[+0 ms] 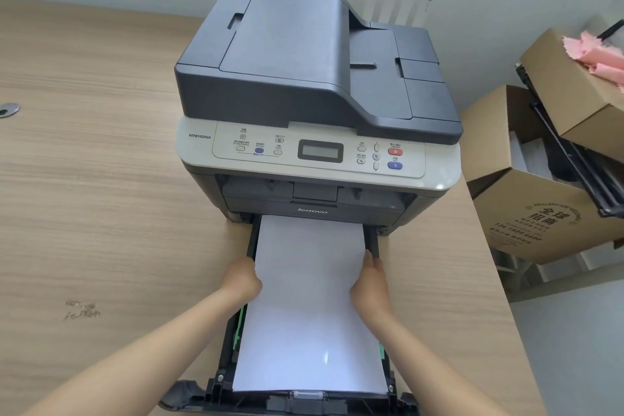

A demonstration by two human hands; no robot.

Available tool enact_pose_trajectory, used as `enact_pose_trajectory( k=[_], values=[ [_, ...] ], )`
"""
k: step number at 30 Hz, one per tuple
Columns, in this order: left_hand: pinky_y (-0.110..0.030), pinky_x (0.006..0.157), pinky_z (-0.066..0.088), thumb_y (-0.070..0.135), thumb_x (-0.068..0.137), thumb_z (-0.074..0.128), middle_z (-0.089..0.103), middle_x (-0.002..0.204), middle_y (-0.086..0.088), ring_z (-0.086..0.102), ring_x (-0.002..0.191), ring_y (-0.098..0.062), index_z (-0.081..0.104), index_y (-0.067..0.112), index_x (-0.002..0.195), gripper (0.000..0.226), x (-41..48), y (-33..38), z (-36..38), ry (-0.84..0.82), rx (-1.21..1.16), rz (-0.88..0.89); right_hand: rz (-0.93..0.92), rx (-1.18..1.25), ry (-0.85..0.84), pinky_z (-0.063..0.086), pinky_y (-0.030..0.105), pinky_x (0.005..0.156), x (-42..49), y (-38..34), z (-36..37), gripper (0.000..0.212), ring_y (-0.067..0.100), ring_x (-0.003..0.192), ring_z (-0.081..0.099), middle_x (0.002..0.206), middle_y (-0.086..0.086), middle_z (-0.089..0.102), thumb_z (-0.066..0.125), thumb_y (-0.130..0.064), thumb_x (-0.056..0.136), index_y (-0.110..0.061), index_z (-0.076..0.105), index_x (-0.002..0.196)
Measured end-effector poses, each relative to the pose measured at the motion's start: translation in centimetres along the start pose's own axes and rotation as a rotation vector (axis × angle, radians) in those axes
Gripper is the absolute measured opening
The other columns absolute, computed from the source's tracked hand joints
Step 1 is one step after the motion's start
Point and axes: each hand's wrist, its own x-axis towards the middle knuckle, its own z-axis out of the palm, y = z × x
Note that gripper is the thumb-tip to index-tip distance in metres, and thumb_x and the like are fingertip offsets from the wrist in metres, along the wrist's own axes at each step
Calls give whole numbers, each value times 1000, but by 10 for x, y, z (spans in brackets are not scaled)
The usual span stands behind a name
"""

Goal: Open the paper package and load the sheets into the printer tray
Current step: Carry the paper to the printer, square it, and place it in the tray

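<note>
Sheets point(310, 297) occupy Lenovo M7615DNA printer tray point(337, 404); right hand point(371, 280) flat, left hand point(244, 277) grip unclear.

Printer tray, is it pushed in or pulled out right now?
Pulled out: the tray sticks out from under the printer toward the camera, with white sheets lying exposed in it.

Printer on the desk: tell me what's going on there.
A person is loading paper. The printer has its tray pulled out toward them, and a stack of white sheets lies in it. The left hand is at the stack's left edge, fingers hidden; the right hand lies with straight fingers along the right edge. The tray is not yet pushed in.
</note>
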Motion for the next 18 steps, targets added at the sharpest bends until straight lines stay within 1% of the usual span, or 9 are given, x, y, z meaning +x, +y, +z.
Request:
enact_pose_trajectory(
  k=[2,4,6,9,10,11,13,16,18],
  values=[
    [-20,54,35,1,87,45,46,79,-2,47,78,-19,42,11,66,23,0,-1,-2,-11,-38,2,-25,116,74,39,20,92,-1,1,-3,59,33,118,50,135,21,43,37,16,81,1,34,138],
    [-19,49,28,0,85,45,43,70,-1,44,68,-17,38,11,61,27,0,-1,-2,-7,-56,-7,-46,166,121,35,16,85,-2,2,-3,57,34,113,52,127,21,49,36,16,81,-2,40,135],
    [-19,48,27,-2,84,44,40,65,1,40,62,-15,36,11,60,28,1,0,-3,3,-73,-22,-50,187,129,36,17,85,-2,3,-2,57,33,112,53,127,21,51,36,16,81,-3,41,135],
    [-22,54,38,1,86,44,48,78,-3,49,75,-19,45,7,75,13,-1,4,-6,-27,-57,-34,-38,141,81,42,26,96,-1,2,-3,59,34,119,50,134,21,45,38,16,81,-1,34,138],
    [-22,54,39,1,87,44,50,81,-4,49,79,-20,46,7,77,11,-2,5,-7,-35,-51,-37,-35,120,59,42,28,98,-1,2,-3,62,34,121,49,137,20,43,39,16,81,0,31,140],
    [-20,51,37,1,86,44,49,79,-4,50,80,-21,44,7,72,15,-4,5,-7,-39,-52,-38,-31,103,40,43,29,98,-1,2,-4,63,34,121,49,138,20,41,40,16,80,0,29,140],
    [-20,47,37,-1,85,43,46,72,-3,51,79,-23,40,9,63,25,-7,1,-4,-64,-83,-46,-27,91,20,44,28,96,-5,4,-3,65,34,119,50,137,21,41,41,17,78,1,27,140],
    [-26,55,45,-3,83,40,52,81,-9,53,77,-26,47,6,73,15,-16,-7,1,-103,-198,-59,-28,133,16,45,26,91,-12,10,1,63,34,116,51,133,20,44,40,17,77,2,30,137],
    [-26,53,46,-6,82,40,51,78,-9,53,73,-26,45,7,70,18,-20,-14,5,-101,-294,-57,-36,183,34,42,21,83,-16,15,3,58,33,112,53,127,20,49,38,18,75,4,37,132]
  ],
)
